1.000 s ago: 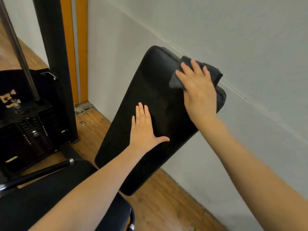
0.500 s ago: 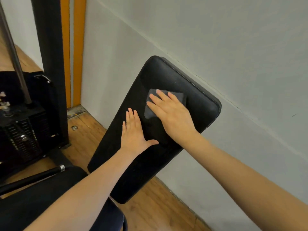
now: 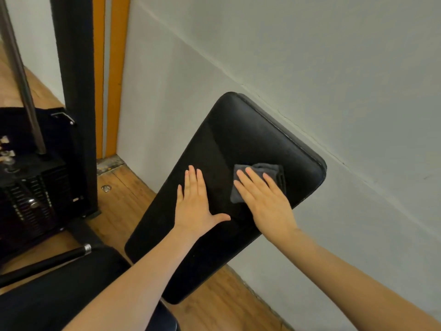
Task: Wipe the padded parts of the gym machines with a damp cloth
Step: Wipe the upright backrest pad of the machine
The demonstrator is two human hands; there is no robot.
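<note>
Back pad [image 3: 238, 144]: black, tilted, leaning near the wall. Our left hand [image 3: 194, 209] lies flat with straight fingers, we judge to steady it. Our right hand [image 3: 265, 199], fingers straight, presses the folded cloth [image 3: 262, 173] onto its upper right for wiping.
</note>
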